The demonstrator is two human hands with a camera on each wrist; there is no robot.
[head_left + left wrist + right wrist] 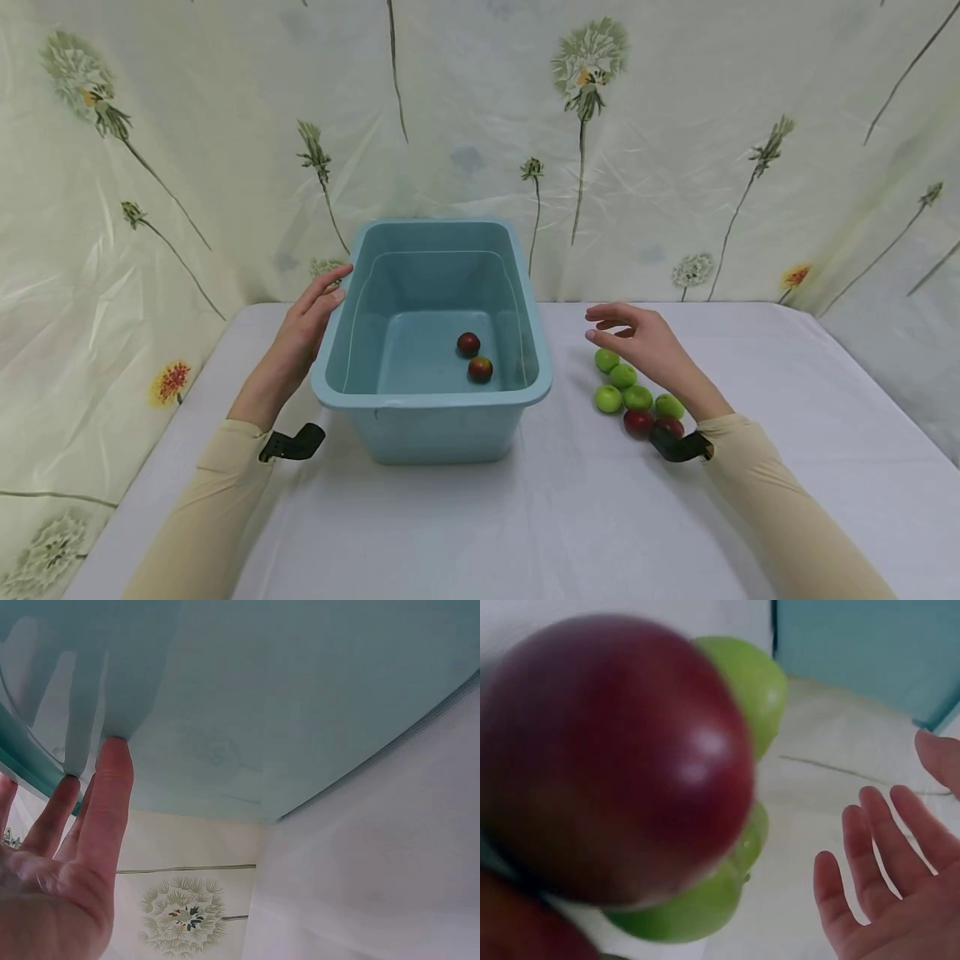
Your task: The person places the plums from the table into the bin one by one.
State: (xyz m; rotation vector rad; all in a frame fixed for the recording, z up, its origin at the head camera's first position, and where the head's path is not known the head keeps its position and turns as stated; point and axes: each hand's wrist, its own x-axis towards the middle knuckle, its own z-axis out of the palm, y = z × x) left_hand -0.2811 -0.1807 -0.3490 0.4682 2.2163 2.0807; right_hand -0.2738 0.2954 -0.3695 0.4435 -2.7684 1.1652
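Where the bench (pixel 525 517) meets the back wall, a pale curtain (pixel 675 125) printed with dandelions hangs behind and along both sides; the bench carries a white cloth.

A light blue plastic tub (pixel 431 417) stands at centre, open-topped, with a rolled rim. Two red fruits (pixel 474 357) lie on its floor toward the near right corner, just beside each other.

On the cloth to the right of the tub lies a cluster of green fruits (pixel 622 377) with two red ones (pixel 639 421) at its near end. The rear red one is partly covered by a black wrist strap (pixel 678 447), and the right wrist view is filled by one blurred red fruit (pixel 615 757), so the cluster's full count cannot be confirmed.

The left hand (pixel 303 329) lies flat with straight fingers against the tub's outer left wall; the left wrist view shows fingertips (pixel 112 761) touching the wall under the rim.

The right hand (pixel 645 342) hovers above the green fruits, fingers loosely spread, holding nothing.
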